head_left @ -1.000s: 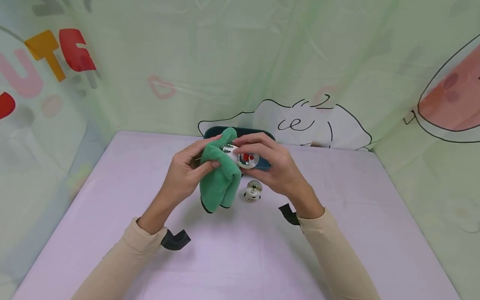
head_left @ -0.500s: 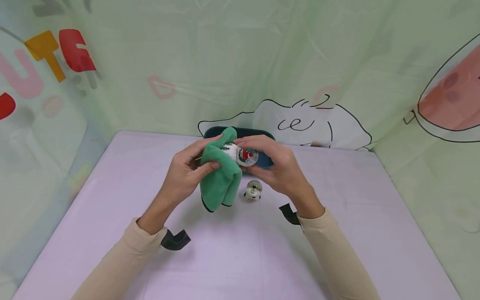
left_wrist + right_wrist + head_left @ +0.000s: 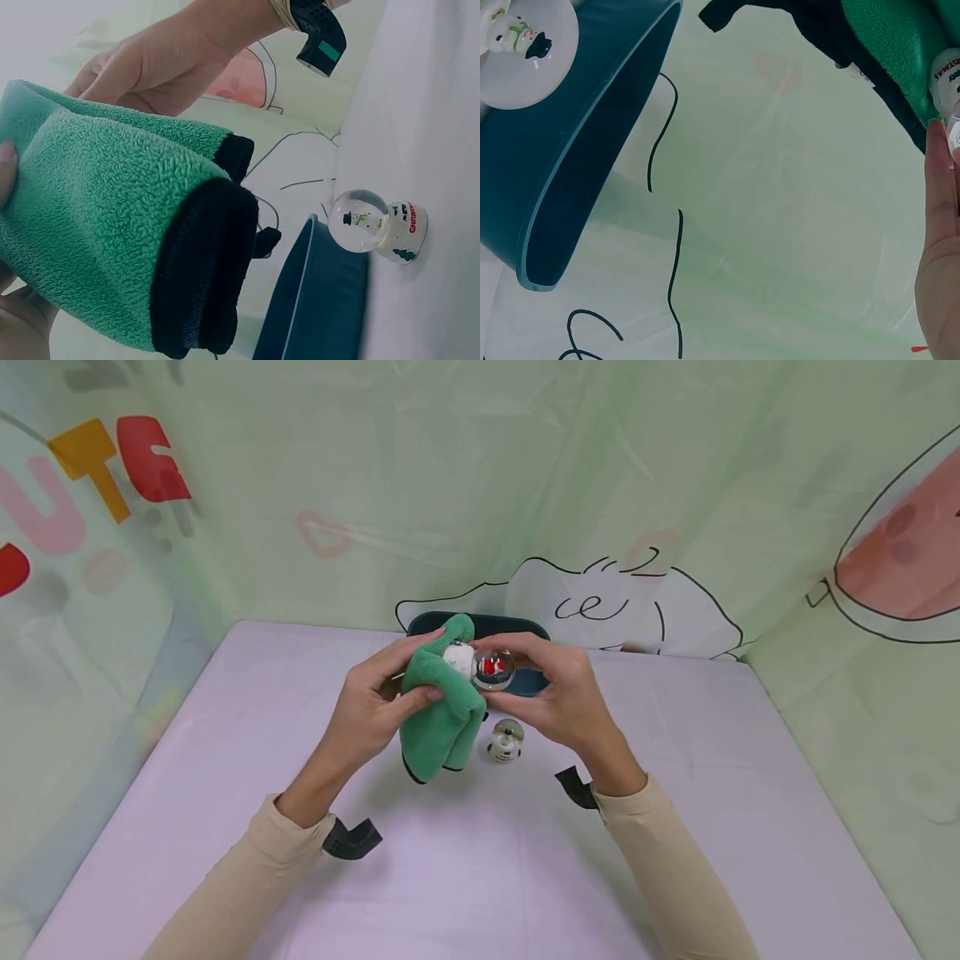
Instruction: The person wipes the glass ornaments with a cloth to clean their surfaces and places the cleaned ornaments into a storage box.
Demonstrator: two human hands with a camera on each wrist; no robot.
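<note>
A green cloth with dark edging is gripped in my left hand and wraps part of a snow globe's white base. That snow globe lies sideways in the air, its clear ball with a red figure pointing right. Thumb and fingers of my right hand pinch it around the ball. In the left wrist view the cloth hides most of the held globe. A second snow globe stands upright on the table below the hands; its snowman shows in the left wrist view.
Behind the hands, against the printed curtain, stands a dark teal bin. Its open rim shows in the right wrist view, beside the second globe. The table has a pale lilac cover.
The held snow globe has turned about its length, so the tree print on its base has rolled mostly out of sight. My right fingers have shifted around the ball; the left hand stays nearly still.
</note>
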